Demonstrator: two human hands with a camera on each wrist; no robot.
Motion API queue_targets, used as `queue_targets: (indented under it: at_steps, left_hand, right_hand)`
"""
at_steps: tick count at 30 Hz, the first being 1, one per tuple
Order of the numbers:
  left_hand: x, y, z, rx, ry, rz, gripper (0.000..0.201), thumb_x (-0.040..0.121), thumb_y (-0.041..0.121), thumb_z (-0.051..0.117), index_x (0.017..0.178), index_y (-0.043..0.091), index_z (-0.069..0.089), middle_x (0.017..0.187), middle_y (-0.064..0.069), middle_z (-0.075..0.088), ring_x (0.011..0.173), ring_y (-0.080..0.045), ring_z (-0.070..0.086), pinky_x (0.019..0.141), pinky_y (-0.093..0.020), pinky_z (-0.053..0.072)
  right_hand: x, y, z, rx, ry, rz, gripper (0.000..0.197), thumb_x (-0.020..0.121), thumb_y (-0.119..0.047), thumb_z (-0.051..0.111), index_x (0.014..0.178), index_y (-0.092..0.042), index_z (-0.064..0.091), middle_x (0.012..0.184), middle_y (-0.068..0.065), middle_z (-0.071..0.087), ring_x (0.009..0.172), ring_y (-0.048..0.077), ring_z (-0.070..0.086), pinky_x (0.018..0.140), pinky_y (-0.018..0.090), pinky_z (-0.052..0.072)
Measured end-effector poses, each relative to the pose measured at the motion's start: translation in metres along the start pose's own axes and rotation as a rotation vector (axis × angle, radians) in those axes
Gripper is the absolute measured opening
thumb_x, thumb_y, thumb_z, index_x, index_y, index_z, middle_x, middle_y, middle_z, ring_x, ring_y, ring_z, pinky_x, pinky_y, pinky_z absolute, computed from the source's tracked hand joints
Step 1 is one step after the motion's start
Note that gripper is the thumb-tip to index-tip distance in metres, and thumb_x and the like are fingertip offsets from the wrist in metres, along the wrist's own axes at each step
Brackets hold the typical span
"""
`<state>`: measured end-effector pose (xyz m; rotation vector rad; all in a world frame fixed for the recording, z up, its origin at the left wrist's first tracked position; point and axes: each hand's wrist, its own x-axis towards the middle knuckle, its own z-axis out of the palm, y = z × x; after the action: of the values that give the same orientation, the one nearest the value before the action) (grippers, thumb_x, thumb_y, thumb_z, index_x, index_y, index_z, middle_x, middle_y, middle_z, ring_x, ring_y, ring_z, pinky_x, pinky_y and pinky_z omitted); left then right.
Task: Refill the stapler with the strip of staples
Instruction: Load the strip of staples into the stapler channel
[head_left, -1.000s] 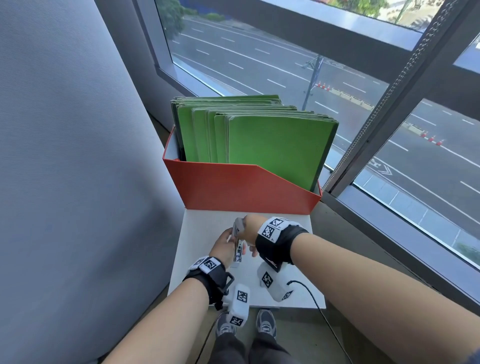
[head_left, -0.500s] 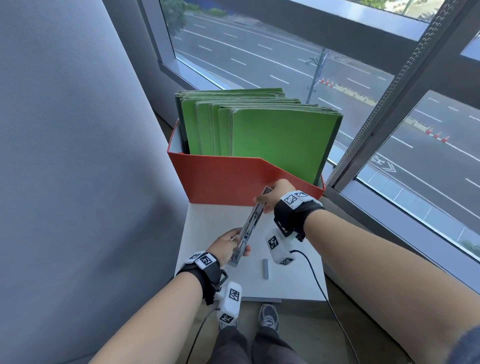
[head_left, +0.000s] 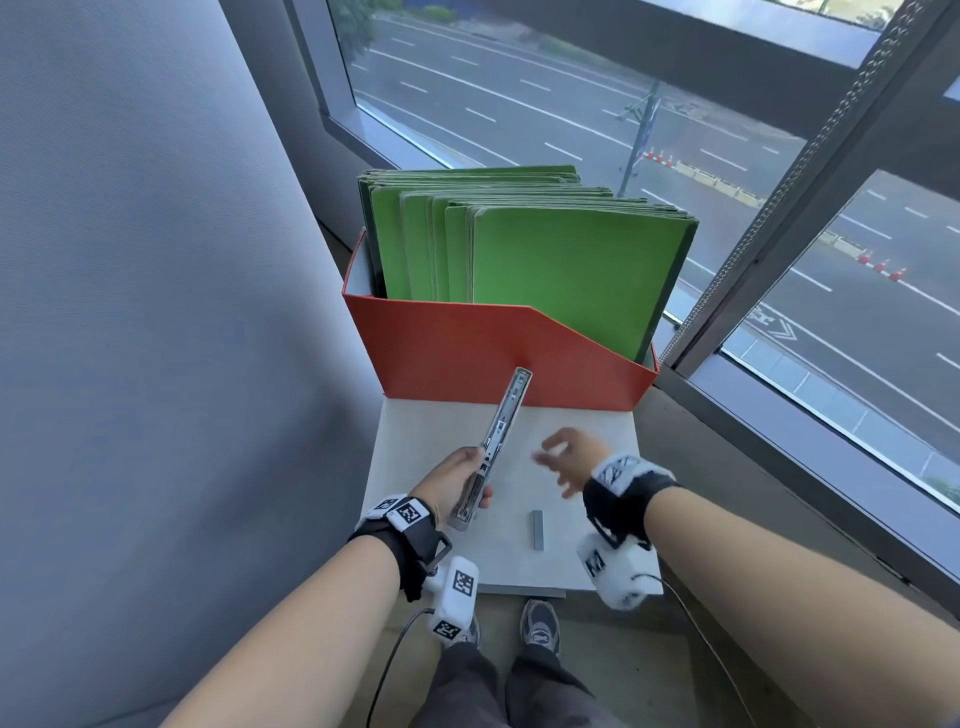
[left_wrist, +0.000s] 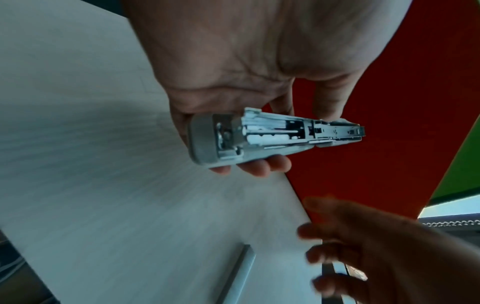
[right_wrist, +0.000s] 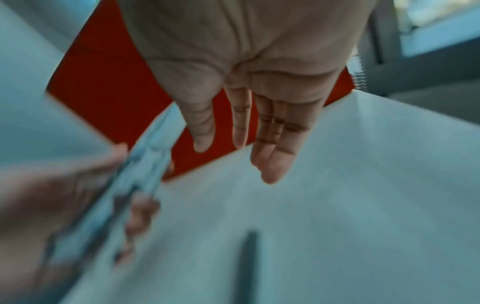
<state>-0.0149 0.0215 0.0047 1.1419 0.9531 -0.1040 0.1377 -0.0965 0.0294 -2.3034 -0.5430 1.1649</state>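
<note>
My left hand (head_left: 457, 483) grips the grey metal stapler (head_left: 493, 447) by its rear end, above the white table (head_left: 426, 447). The stapler is swung fully open, its top arm pointing up and away toward the red box, and the left wrist view shows the stapler (left_wrist: 278, 137) with its inner channel exposed. My right hand (head_left: 569, 460) hovers to the right of the stapler with straight, spread fingers (right_wrist: 270, 144) and holds nothing. A short grey strip of staples (head_left: 537, 529) lies flat on the table near the front edge, below my right hand; the strip of staples (left_wrist: 239, 273) also shows in the left wrist view.
An orange-red file box (head_left: 467, 348) full of green folders (head_left: 561, 270) stands at the back of the small table. A grey curtain (head_left: 130, 312) hangs on the left and a window frame (head_left: 779, 218) rises on the right. My shoes (head_left: 540, 626) show below the table's front edge.
The stapler went from closed, held by both hands, to fully opened. My right hand has let go of its top arm and drawn back down to the right.
</note>
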Motion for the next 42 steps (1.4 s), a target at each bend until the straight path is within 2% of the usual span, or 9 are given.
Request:
queue_targets:
  at_steps: [3, 6, 12, 16, 19, 23, 31, 38, 42]
  left_hand:
    - [0.003, -0.005, 0.002, 0.002, 0.022, 0.003, 0.023, 0.093, 0.043, 0.043, 0.097, 0.023, 0.052, 0.065, -0.005, 0.062, 0.05, -0.014, 0.06, 0.054, -0.026, 0.043]
    - [0.001, -0.011, 0.007, -0.04, 0.006, -0.016, 0.02, 0.093, 0.042, 0.045, 0.088, 0.025, 0.054, 0.068, -0.007, 0.064, 0.055, -0.017, 0.062, 0.056, -0.029, 0.048]
    - [0.002, -0.019, 0.015, -0.123, 0.014, -0.04, 0.017, 0.096, 0.033, 0.044, 0.093, 0.018, 0.051, 0.077, -0.015, 0.07, 0.065, -0.023, 0.07, 0.064, -0.035, 0.055]
    - [0.002, -0.02, 0.018, -0.205, 0.021, -0.065, 0.016, 0.097, 0.028, 0.042, 0.089, 0.015, 0.046, 0.078, -0.015, 0.072, 0.061, -0.022, 0.072, 0.061, -0.035, 0.057]
    - [0.003, -0.02, 0.02, -0.226, 0.024, -0.062, 0.015, 0.098, 0.028, 0.039, 0.093, 0.015, 0.044, 0.087, -0.017, 0.069, 0.06, -0.02, 0.072, 0.064, -0.036, 0.056]
    - [0.005, -0.021, 0.021, -0.211, 0.035, -0.071, 0.016, 0.098, 0.03, 0.038, 0.09, 0.017, 0.044, 0.083, -0.013, 0.07, 0.06, -0.018, 0.071, 0.058, -0.029, 0.053]
    - [0.005, -0.021, 0.028, -0.236, 0.07, -0.061, 0.017, 0.098, 0.03, 0.039, 0.094, 0.015, 0.048, 0.074, -0.009, 0.07, 0.057, -0.019, 0.069, 0.058, -0.028, 0.052]
    - [0.007, -0.024, 0.029, -0.25, 0.063, -0.049, 0.018, 0.098, 0.029, 0.038, 0.091, 0.016, 0.049, 0.082, -0.01, 0.068, 0.056, -0.018, 0.07, 0.058, -0.027, 0.053]
    - [0.007, -0.024, 0.028, -0.246, 0.072, -0.052, 0.019, 0.097, 0.03, 0.04, 0.09, 0.016, 0.05, 0.069, -0.006, 0.073, 0.057, -0.02, 0.071, 0.064, -0.031, 0.052]
  right_hand:
    - [-0.01, 0.031, 0.03, -0.448, -0.125, -0.057, 0.052, 0.079, -0.032, 0.071, 0.124, -0.017, 0.051, 0.124, 0.01, 0.057, 0.104, 0.026, 0.06, 0.094, 0.036, 0.049]
    - [-0.017, 0.047, 0.052, -0.482, -0.11, -0.08, 0.061, 0.077, -0.03, 0.073, 0.129, -0.014, 0.045, 0.131, 0.01, 0.045, 0.113, 0.029, 0.055, 0.097, 0.037, 0.048]
    - [-0.013, 0.05, 0.062, -0.4, -0.054, -0.089, 0.046, 0.075, -0.019, 0.075, 0.113, -0.011, 0.051, 0.119, 0.009, 0.047, 0.099, 0.029, 0.058, 0.086, 0.032, 0.049]
    - [-0.011, 0.048, 0.055, -0.251, 0.007, -0.081, 0.02, 0.076, -0.003, 0.065, 0.084, -0.016, 0.052, 0.09, 0.007, 0.061, 0.074, 0.023, 0.056, 0.063, 0.03, 0.047]
    - [-0.01, 0.038, 0.041, -0.128, 0.076, -0.121, 0.022, 0.076, -0.002, 0.06, 0.069, -0.022, 0.052, 0.076, 0.008, 0.07, 0.067, 0.026, 0.066, 0.06, 0.033, 0.054]
    - [-0.011, 0.008, 0.015, 0.041, 0.09, -0.208, 0.023, 0.08, 0.001, 0.061, 0.074, -0.019, 0.052, 0.063, -0.001, 0.062, 0.057, 0.022, 0.063, 0.061, 0.033, 0.055]
    - [-0.01, -0.019, 0.016, 0.178, -0.059, -0.254, 0.017, 0.082, 0.002, 0.066, 0.082, -0.01, 0.054, 0.064, 0.007, 0.063, 0.047, 0.008, 0.063, 0.049, 0.017, 0.057]
    - [-0.007, -0.019, 0.023, 0.118, -0.06, -0.272, 0.022, 0.082, 0.001, 0.066, 0.077, -0.016, 0.053, 0.065, 0.004, 0.061, 0.046, 0.005, 0.063, 0.053, 0.022, 0.056]
    - [-0.01, -0.022, 0.025, 0.091, -0.062, -0.274, 0.025, 0.082, -0.001, 0.067, 0.073, -0.02, 0.052, 0.07, 0.008, 0.065, 0.057, 0.02, 0.066, 0.071, 0.04, 0.06]
